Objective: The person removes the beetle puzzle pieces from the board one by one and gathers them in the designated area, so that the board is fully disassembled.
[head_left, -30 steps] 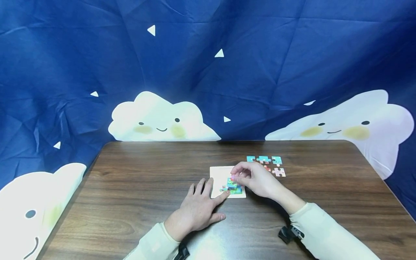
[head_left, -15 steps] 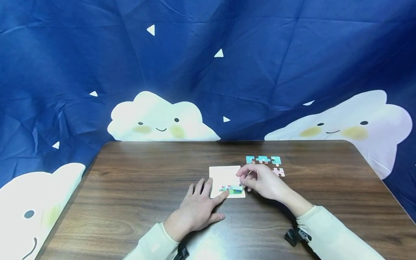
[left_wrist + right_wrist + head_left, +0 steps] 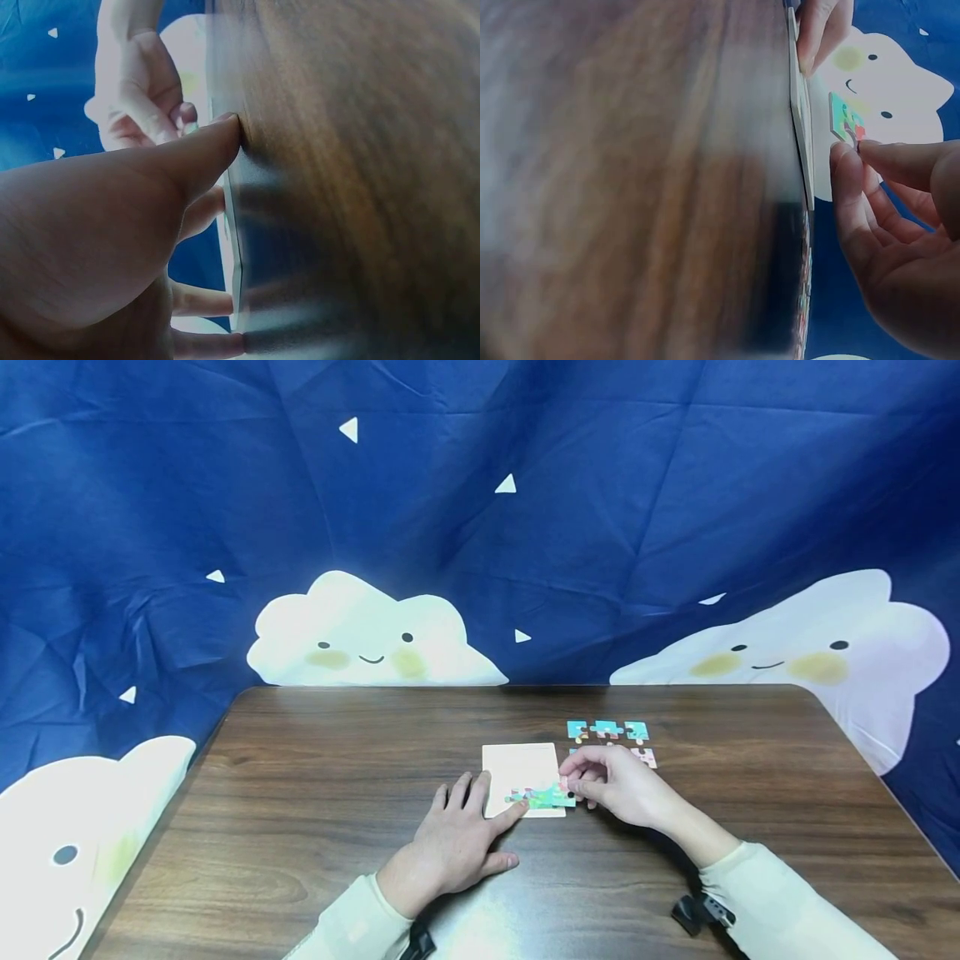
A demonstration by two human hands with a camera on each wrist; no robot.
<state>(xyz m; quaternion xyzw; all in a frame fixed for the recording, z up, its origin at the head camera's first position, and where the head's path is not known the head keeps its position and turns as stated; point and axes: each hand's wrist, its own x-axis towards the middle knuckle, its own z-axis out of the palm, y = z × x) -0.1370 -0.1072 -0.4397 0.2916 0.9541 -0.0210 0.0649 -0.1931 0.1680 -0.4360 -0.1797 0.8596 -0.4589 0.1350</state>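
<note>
- Puzzle piece, thin and flat, was raised above the near right edge of the pale board; it looked light and stiff, likely card or thin wood.
- Its narrow tabs would probably bend or chip first, so a gentle pinch by the edge seemed the safest hold.
- The right hand had a narrow grip, thumb and fingertip pinching that edge, its forearm slanting in from the right.
- The left hand lay with fingers spread, one fingertip at the laid pieces on the board; its grip was wide, holding nothing.
- Loose pieces lay on the counter beyond the right hand.
</note>
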